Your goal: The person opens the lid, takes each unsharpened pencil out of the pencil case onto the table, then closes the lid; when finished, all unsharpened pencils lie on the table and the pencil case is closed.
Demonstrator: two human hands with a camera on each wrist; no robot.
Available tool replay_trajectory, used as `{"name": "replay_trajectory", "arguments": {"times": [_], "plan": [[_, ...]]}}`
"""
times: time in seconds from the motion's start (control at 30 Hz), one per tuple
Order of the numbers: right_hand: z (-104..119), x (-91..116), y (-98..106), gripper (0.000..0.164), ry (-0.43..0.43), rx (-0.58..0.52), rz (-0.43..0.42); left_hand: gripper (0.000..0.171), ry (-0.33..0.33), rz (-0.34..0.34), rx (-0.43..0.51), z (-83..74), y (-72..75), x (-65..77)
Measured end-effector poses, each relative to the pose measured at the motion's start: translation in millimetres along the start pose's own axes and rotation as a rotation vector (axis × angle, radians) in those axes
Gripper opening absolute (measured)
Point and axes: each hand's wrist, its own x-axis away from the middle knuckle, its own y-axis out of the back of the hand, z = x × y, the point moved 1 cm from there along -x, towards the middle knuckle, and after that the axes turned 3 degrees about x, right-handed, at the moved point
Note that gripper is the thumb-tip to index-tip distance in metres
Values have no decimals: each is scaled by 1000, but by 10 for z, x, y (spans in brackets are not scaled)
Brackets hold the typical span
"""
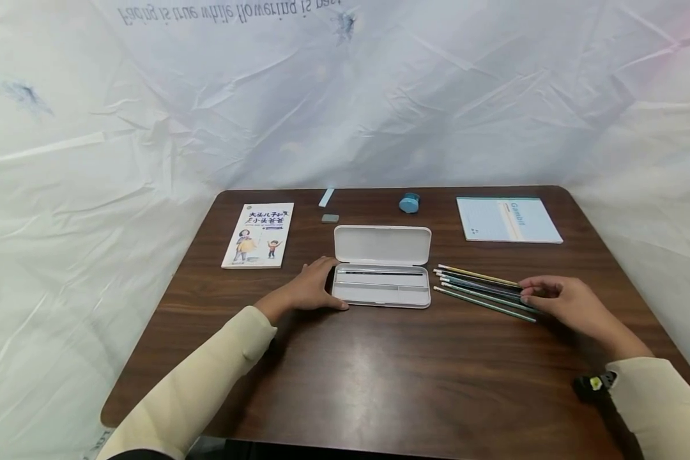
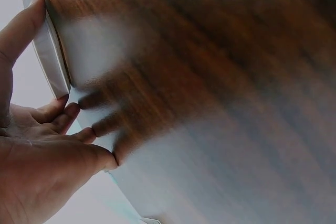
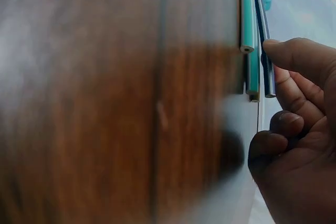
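A white pencil case (image 1: 382,296) lies with its lid (image 1: 382,245) folded back. One dark pencil (image 1: 382,273) rests in its rear compartment. My left hand (image 1: 315,285) holds the case's left end, thumb at the front corner and fingers by the hinge side; the left wrist view shows thumb (image 2: 23,30) and fingertips against its edge. To the right, several pencils (image 1: 485,305) lie side by side, mostly green and dark, with one yellow. My right hand (image 1: 569,306) pinches the near end of a dark blue pencil (image 3: 269,77) between thumb and forefinger, beside the green ones.
A picture-covered book (image 1: 259,236) lies at the left. Along the back are a pale blue strip (image 1: 326,197), a grey-green eraser-like block (image 1: 330,218) and a round blue object (image 1: 409,203). A light blue notebook (image 1: 508,219) lies back right. White sheeting hangs behind the table.
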Motion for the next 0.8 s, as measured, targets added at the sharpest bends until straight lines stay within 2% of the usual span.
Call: {"name": "replay_trajectory", "arguments": {"times": [0.27,0.5,0.67,0.8], "plan": [[24,-20,-4,36,-12,24,3,107,-14,-15,4,75,-23,-28],[130,-62,7,37,0,12,14,105,-20,-18,17,25,-5,-6],[489,-192,-42,37,88,-23,36,104,-27,-21,15,7,-2,-2],[877,-379,-212,34,166,-53,54,106,-20,-14,14,14,1,1]]}}
